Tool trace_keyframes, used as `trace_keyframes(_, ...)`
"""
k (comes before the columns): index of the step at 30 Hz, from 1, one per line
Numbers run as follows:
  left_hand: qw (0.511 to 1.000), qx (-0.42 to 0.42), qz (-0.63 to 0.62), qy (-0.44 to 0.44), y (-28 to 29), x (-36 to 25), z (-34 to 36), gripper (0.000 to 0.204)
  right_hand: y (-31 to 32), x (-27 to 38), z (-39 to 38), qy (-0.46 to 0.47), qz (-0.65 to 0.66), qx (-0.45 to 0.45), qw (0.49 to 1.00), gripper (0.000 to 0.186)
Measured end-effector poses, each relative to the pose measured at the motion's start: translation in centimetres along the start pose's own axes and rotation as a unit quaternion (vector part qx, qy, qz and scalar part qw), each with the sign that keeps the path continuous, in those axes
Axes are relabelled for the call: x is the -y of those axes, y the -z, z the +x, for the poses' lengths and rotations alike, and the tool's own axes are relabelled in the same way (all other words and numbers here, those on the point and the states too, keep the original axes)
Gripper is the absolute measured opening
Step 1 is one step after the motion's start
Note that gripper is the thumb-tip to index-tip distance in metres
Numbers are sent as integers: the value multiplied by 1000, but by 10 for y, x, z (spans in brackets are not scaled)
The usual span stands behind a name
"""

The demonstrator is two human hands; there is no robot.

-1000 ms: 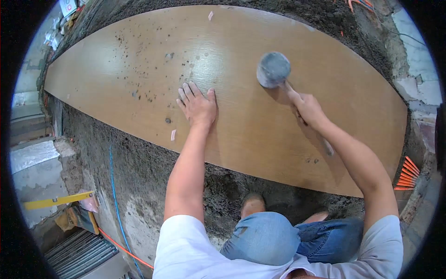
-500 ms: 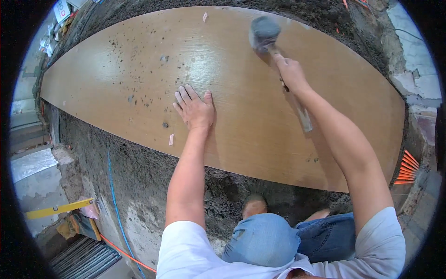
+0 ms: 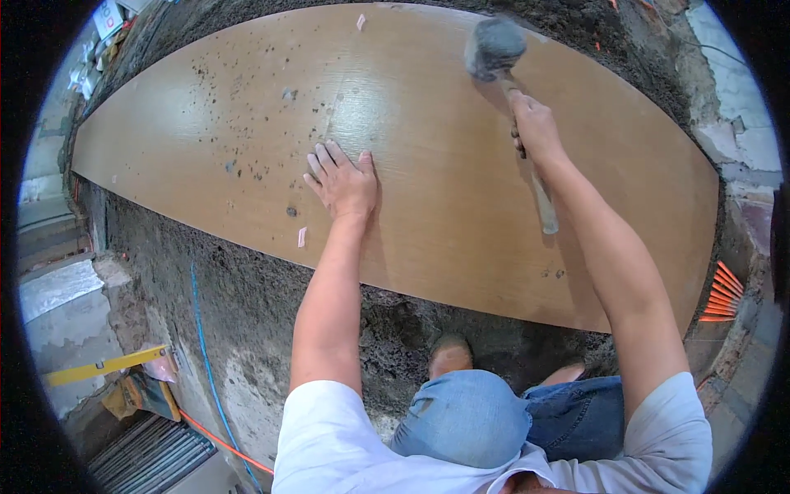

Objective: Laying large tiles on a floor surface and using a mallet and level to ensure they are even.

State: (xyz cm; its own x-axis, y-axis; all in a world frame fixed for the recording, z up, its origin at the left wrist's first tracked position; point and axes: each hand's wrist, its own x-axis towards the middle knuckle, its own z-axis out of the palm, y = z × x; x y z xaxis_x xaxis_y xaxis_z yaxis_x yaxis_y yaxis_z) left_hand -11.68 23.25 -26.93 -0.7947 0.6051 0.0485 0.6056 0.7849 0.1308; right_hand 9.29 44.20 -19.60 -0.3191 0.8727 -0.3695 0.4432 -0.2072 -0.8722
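Note:
A large brown, wood-look slab (image 3: pixel 444 214) with a glossy face lies across the dark mortar bed. Dark crumbs of mortar are scattered over its left half. My left hand (image 3: pixel 346 183) rests flat on the slab near its middle, fingers spread. In my right hand (image 3: pixel 536 128) is a mallet (image 3: pixel 495 48), gripped partway along its handle. Its grey, round head hangs over the slab's far edge, right of centre. The handle's pale end points back toward me. Whether the head touches the slab I cannot tell.
Rough dark mortar (image 3: pixel 255 284) surrounds the slab, and my knees are at its near edge. A blue cable (image 3: pixel 203 354) runs along the left. Beyond it are a yellow level (image 3: pixel 107 365) and stacked grey strips (image 3: pixel 152 457). Orange tubes (image 3: pixel 722 295) stick out at the right.
My right hand and the mallet have shifted to the right and the head slightly farther away. My left hand stays flat on the slab, nearly in place.

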Motion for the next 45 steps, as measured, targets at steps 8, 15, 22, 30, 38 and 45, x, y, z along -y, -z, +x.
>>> trace_keyframes(8,1000,-2,-2,14,2,3,2,74,0,-13,-16,-6,-5,-15,1000,45)
trace_keyframes(15,999,-33,-16,1,-8,6,1,73,14,-14,-45,113,-116,-3,987,40)
trace_keyframes(22,998,-33,-53,-5,-11,10,-4,74,30,-21,-86,1,-115,57,992,45)
trace_keyframes(30,999,-24,-39,3,-9,10,-2,74,34,-18,-123,-21,-195,140,971,43)
trace_keyframes(38,1000,5,-27,8,-1,0,-3,73,34,-35,-147,0,-199,162,966,39)
trace_keyframes(45,995,-45,-82,-22,-5,-44,45,76,12,-20,-117,-101,-169,221,955,43)
